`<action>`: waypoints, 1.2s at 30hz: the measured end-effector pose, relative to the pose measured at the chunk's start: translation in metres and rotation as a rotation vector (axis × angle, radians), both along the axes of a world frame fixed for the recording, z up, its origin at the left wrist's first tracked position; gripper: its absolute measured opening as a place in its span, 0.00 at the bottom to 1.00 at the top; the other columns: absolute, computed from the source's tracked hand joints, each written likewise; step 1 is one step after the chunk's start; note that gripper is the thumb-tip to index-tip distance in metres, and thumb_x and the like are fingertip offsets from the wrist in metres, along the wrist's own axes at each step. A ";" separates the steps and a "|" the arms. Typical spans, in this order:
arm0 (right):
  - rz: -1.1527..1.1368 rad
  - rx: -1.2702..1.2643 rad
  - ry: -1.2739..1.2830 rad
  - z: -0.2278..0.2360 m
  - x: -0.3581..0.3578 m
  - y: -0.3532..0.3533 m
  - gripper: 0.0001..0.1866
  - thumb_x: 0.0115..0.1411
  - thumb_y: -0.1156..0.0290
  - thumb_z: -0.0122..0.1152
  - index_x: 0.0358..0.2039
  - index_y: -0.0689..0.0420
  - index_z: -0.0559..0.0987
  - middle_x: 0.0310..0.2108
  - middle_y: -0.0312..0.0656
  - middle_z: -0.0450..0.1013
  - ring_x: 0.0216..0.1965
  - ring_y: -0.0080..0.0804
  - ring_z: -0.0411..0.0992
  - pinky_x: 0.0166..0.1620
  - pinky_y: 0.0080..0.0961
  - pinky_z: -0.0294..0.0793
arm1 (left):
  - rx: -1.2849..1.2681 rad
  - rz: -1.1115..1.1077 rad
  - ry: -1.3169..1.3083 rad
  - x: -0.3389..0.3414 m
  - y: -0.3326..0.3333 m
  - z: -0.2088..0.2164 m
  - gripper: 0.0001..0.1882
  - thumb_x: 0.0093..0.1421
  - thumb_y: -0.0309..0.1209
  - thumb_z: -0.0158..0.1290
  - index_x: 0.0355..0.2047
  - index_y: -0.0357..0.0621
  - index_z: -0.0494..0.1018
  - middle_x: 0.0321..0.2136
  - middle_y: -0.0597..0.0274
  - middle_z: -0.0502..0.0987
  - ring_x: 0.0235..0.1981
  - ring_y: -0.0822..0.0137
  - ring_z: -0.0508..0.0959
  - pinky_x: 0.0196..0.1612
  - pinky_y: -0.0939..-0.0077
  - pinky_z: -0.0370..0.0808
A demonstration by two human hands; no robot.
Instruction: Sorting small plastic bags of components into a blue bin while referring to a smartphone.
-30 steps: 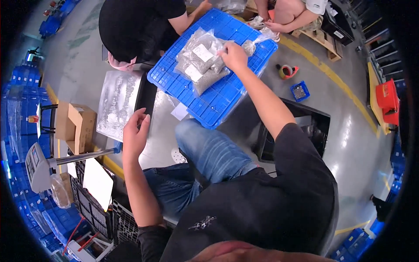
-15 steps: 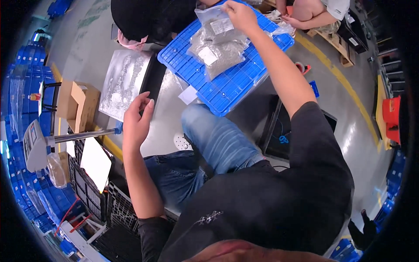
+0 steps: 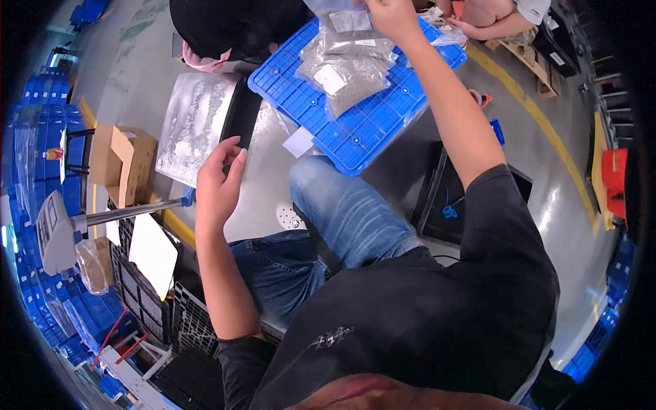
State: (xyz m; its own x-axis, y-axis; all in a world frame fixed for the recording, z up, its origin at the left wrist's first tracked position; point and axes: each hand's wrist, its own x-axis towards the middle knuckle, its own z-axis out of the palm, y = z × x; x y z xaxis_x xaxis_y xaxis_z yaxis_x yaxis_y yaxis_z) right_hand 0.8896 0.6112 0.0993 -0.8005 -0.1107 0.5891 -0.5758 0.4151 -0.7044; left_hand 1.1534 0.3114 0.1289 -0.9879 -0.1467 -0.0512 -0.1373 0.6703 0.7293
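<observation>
My right hand point(image 3: 395, 19) reaches to the far edge of the view, its fingers closed on the top corner of a clear plastic bag point(image 3: 339, 37) of small greyish pieces with a white label. Beneath and nearer lies another such bag point(image 3: 359, 78), also labelled, resting on a blue plastic crate lid or pallet point(image 3: 355, 142). What the small pieces are cannot be made out. My left hand point(image 3: 220, 179) is held empty beside the near right corner of a silvery weighing platform point(image 3: 195, 123), fingers loosely bent and apart.
A scale display point(image 3: 58, 232) on a metal post stands at left, near an open cardboard box point(image 3: 126, 164). Beyond the blue surface are a person in black point(image 3: 236, 31) and another person's hands point(image 3: 471, 29). A black tray point(image 3: 451, 205) lies right of my knee.
My right hand has moved slightly farther away, drawing the top of the upper bag with it toward the far edge. My left hand stays nearly in place.
</observation>
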 end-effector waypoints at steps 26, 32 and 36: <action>0.745 -0.386 -0.753 0.044 0.053 -0.041 0.11 0.65 0.64 0.58 0.38 0.60 0.78 0.29 0.33 0.76 0.32 0.16 0.72 0.36 0.18 0.73 | 1.058 -0.045 0.124 -0.075 0.062 -0.065 0.39 0.60 0.40 0.58 0.67 0.45 0.52 0.62 0.51 0.62 0.62 0.61 0.62 0.64 0.62 0.57; 0.788 -0.358 -0.938 0.014 0.037 -0.057 0.16 0.64 0.60 0.58 0.45 0.59 0.76 0.34 0.37 0.77 0.34 0.22 0.75 0.39 0.19 0.75 | 1.424 -0.062 -0.098 -0.066 0.068 -0.054 0.22 0.62 0.35 0.56 0.55 0.43 0.67 0.49 0.60 0.76 0.46 0.63 0.78 0.47 0.62 0.78; 0.395 0.180 -0.650 -0.013 -0.036 -0.052 0.36 0.62 0.43 0.53 0.55 0.64 0.71 0.52 0.50 0.71 0.51 0.37 0.72 0.55 0.33 0.70 | 1.425 -0.025 -0.101 -0.063 0.056 -0.053 0.22 0.62 0.36 0.56 0.54 0.42 0.67 0.48 0.59 0.76 0.46 0.63 0.79 0.46 0.64 0.78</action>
State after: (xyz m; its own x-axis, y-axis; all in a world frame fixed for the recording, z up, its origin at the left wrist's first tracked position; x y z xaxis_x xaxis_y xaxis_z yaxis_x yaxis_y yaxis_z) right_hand 0.8533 0.5596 0.0862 -0.8600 -0.5089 -0.0381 -0.2000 0.4047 -0.8923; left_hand 1.0903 0.3676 0.0759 -0.9726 0.1061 -0.2067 -0.2278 -0.6110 0.7582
